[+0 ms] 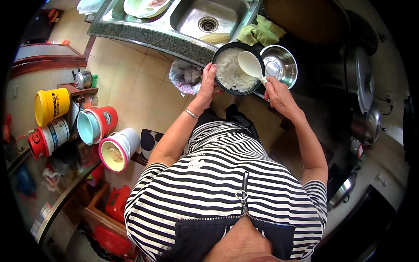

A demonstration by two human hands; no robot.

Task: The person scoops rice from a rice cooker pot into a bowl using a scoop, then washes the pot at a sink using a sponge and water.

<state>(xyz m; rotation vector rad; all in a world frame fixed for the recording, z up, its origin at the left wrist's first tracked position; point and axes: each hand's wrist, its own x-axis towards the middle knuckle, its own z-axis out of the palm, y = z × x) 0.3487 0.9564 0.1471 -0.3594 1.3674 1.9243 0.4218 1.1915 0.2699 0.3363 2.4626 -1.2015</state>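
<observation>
My left hand (pixel 207 83) grips the left rim of a dark round pot (pixel 236 92), thumb on top. White cooked rice (pixel 229 70) lies in the pot. In my right hand (pixel 280 96) is the handle of a white plastic rice spoon (pixel 250 64), its bowl over the rice. Right of the pot stands a stainless steel bowl (pixel 289 62), which looks empty. Behind the pot, a green cloth (pixel 262 32) is crumpled beside the sink.
A double steel sink (pixel 186 18) in a dark stone counter (pixel 147 37) lies ahead, with a basin (pixel 144 13) in its left bowl. Below the counter edge is a lined waste bin (pixel 186 77). A large wok (pixel 307 19) stands back right. Buckets (pixel 129 140) are at the left.
</observation>
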